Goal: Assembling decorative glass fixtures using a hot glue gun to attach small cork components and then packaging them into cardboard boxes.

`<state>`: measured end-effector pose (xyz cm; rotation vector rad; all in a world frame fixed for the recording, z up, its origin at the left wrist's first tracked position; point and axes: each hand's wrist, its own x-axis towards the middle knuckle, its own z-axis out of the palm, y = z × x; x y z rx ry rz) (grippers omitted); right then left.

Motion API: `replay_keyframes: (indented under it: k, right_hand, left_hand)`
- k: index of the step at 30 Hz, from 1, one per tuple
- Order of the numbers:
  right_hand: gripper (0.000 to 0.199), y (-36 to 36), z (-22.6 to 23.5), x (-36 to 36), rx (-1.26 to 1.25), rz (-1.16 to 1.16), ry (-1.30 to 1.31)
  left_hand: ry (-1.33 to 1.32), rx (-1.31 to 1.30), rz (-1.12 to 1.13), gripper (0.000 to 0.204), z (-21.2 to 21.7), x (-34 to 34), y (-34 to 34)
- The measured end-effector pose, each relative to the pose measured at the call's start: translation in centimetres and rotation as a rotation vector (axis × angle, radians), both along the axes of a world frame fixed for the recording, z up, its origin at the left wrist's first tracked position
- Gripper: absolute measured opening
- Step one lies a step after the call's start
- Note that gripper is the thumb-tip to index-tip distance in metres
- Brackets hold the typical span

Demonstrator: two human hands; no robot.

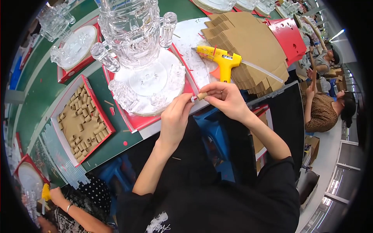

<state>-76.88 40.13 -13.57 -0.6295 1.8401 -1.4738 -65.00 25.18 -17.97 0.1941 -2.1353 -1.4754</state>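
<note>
Pinched between thumb and fingers of my right hand (229, 100) is a short brown cardboard tube (201, 96). My left hand (175, 118) grips a small white piece (192, 99) right at the tube's near end; whether the two touch I cannot tell. Both hands are close together in front of a round white base (149, 83) lying in a red-edged box tray (134, 123). On that base stands a tall clear plastic tower (132, 35) with clear side cylinders (168, 30). Clear figures (123, 96) sit around the base's rim.
Left lies a box (83, 120) with many cardboard tubes, beside clear glue sticks (64, 155). A yellow glue gun (223, 60) rests at stacked flat cardboard (248, 42). A co-worker's hand (58, 196) holds another glue gun (46, 192) at lower left; other people sit at right.
</note>
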Motion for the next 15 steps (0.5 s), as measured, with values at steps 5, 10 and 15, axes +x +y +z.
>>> replay_keyframes:
  k: [5,10,15]
  right_hand:
    - [0.022,-0.34,0.21,-0.05,-0.008,0.027,0.075]
    - [0.022,-0.70,0.22,-0.05,-0.018,0.035,0.100]
    - [0.021,-0.80,0.04,0.25,-0.012,0.027,0.131]
  left_hand:
    - [0.005,-0.003,0.009,0.025,-0.40,-0.33,0.01]
    - [0.034,-0.034,0.033,0.026,-0.34,-0.53,0.03]
    - [0.015,-0.035,0.029,0.026,-0.16,-0.27,0.06]
